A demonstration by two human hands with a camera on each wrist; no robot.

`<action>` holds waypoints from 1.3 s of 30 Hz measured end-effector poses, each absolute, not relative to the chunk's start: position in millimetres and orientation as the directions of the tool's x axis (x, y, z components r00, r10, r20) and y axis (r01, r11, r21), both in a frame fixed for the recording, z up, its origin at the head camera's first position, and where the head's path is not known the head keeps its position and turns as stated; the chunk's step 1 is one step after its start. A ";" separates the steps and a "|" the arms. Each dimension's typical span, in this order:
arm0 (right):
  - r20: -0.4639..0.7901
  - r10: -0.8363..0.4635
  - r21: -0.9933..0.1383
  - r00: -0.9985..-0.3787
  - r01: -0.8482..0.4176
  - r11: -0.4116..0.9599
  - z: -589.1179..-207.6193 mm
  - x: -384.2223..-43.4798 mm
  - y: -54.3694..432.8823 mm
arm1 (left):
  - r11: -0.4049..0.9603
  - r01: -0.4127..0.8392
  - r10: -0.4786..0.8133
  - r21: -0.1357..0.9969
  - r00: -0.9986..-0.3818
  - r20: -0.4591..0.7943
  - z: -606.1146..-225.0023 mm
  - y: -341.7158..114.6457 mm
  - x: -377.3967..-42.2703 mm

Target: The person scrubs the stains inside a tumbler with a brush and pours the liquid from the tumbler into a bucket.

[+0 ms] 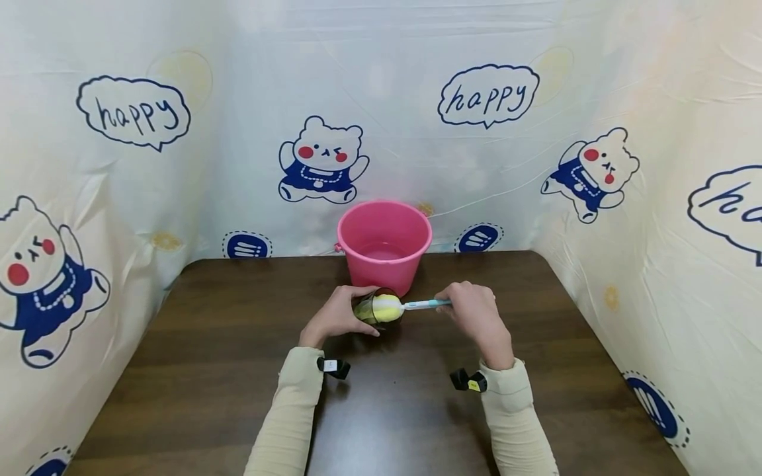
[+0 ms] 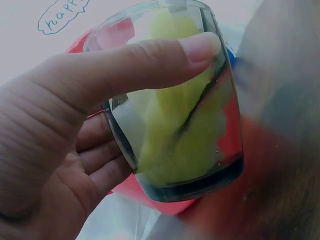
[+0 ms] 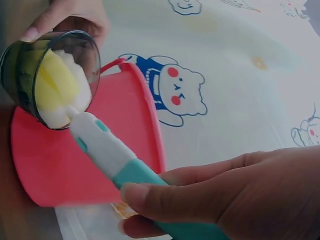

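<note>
My left hand (image 1: 340,313) grips a dark tinted glass (image 2: 220,150) round its side, thumb across the near wall. The glass is tipped over, its mouth facing right in the head view. Inside it sits the yellow and white sponge head (image 3: 62,90) of a cup brush, pressed against the wall. My right hand (image 1: 476,312) holds the brush's white and teal handle (image 3: 117,155) between thumb and fingers, to the right of the glass. Through the glass in the left wrist view the sponge (image 2: 175,130) shows down near the base.
A pink bucket (image 1: 383,264) stands at the table's back edge, right behind the glass. The dark wooden table (image 1: 226,396) is bordered at the back and sides by a printed cloth (image 1: 405,39) with bears and "happy" bubbles.
</note>
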State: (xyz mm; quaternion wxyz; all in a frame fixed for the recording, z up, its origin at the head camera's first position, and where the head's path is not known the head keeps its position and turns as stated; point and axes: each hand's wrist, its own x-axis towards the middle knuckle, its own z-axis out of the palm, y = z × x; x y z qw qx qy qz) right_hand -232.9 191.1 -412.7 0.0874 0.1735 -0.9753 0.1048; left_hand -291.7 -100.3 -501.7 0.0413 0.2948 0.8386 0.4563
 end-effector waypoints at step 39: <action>0.020 -0.311 -0.292 -0.950 -0.303 0.907 -407.8 -227.7 181.2 | 0.469 0.428 0.493 0.772 -0.852 0.173 -501.8 -106.2 -293.0</action>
